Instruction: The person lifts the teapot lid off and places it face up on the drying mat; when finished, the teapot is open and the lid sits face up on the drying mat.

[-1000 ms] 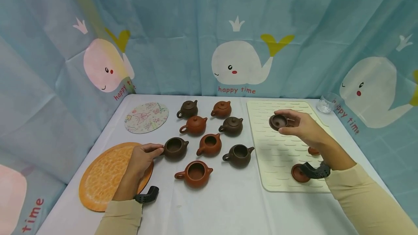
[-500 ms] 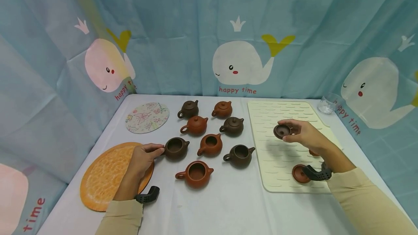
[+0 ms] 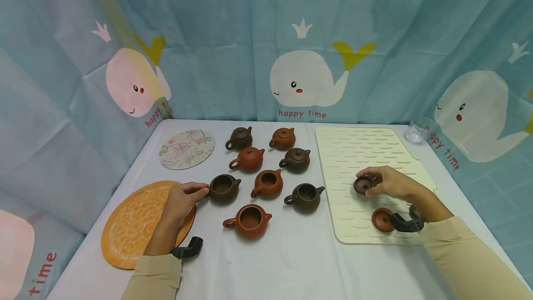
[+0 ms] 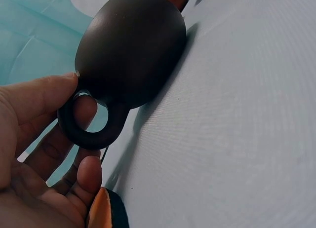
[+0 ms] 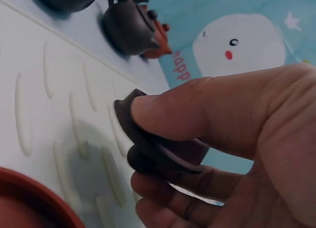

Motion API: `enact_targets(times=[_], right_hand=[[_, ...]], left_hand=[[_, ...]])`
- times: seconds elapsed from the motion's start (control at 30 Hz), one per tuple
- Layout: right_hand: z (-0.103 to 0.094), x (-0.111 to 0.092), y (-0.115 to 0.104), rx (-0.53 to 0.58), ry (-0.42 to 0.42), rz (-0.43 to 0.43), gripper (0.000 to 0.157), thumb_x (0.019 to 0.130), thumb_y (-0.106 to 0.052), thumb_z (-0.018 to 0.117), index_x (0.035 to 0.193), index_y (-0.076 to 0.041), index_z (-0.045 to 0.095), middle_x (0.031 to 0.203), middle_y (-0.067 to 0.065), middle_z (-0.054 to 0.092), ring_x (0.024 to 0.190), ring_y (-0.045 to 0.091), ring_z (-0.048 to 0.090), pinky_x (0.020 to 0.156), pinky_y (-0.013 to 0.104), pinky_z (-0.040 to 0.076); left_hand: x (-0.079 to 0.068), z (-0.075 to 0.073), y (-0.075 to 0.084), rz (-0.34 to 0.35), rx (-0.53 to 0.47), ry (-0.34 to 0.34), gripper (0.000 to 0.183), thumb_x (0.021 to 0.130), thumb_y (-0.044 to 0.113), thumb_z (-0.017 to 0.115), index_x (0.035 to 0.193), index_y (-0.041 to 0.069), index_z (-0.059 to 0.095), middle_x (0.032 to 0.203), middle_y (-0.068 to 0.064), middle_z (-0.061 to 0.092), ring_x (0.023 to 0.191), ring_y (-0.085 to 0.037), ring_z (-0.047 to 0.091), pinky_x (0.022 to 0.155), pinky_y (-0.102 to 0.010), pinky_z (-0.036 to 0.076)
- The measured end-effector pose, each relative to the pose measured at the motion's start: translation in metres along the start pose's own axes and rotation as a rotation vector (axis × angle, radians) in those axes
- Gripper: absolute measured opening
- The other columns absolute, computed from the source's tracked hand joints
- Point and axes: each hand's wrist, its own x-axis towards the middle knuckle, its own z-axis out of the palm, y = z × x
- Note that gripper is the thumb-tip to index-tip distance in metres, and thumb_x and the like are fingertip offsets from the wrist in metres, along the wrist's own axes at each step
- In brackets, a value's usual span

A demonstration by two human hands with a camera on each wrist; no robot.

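On my feed, the left hand (image 3: 181, 203) is pinching the ring handle of a dark brown, round-bellied clay teapot (image 3: 223, 196), lidless and upright on the white cloth-covered table (image 3: 291, 256). I see the thumb at the handle's top in the left wrist view. The right hand (image 3: 395, 185) has thumb and fingers clamped on a small dark brown round clay lid (image 3: 363, 186), hollow side facing the head camera. I read that lid as held above the cream ridged mat (image 3: 339, 161): its shadow sits apart below. A reddish-brown round lid (image 3: 381, 221) lies on the mat nearby. I've got a lidless reddish-brown clay teapot (image 3: 251, 230) near the left hand's pot.
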Motion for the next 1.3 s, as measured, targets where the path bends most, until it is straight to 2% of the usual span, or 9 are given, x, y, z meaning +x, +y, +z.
enact_targets(times=[0.3,0.77,1.0,1.3], right_hand=[[0.003,-0.002,0.007,-0.009,-0.089,0.017,0.056,0.079,-0.006,0.078,0.129,0.003,0.055,0.121,0.018,0.057,0.098,0.028,0.054,0.078,0.035,0.046],[0.007,-0.002,0.013,-0.053,-0.098,0.018,0.054,0.078,-0.008,0.078,0.127,0.000,0.056,0.119,0.018,0.056,0.095,0.029,0.051,0.077,0.040,0.044],[0.008,-0.002,0.011,-0.078,-0.098,0.046,0.053,0.078,-0.010,0.079,0.125,0.001,0.057,0.108,0.014,0.057,0.088,0.026,0.050,0.075,0.040,0.043],[0.007,-0.004,0.012,-0.087,-0.091,0.061,0.055,0.080,-0.015,0.078,0.129,0.000,0.055,0.104,0.015,0.055,0.090,0.027,0.055,0.074,0.040,0.045]], left_hand=[[-0.001,0.000,0.001,-0.006,-0.001,-0.003,0.027,0.087,0.018,0.074,0.108,0.001,0.072,0.109,-0.012,0.065,0.099,-0.023,0.059,0.081,-0.020,0.048],[-0.001,0.000,0.004,-0.032,0.005,0.006,0.029,0.086,0.020,0.075,0.107,0.001,0.072,0.109,-0.011,0.065,0.099,-0.022,0.059,0.080,-0.020,0.047],[-0.001,0.001,0.001,-0.026,0.017,0.008,0.028,0.086,0.021,0.075,0.107,0.002,0.073,0.108,-0.010,0.066,0.098,-0.021,0.059,0.080,-0.021,0.047],[0.000,0.000,0.001,-0.016,0.020,0.008,0.029,0.086,0.021,0.075,0.107,0.001,0.072,0.109,-0.011,0.065,0.099,-0.022,0.058,0.080,-0.020,0.047]])
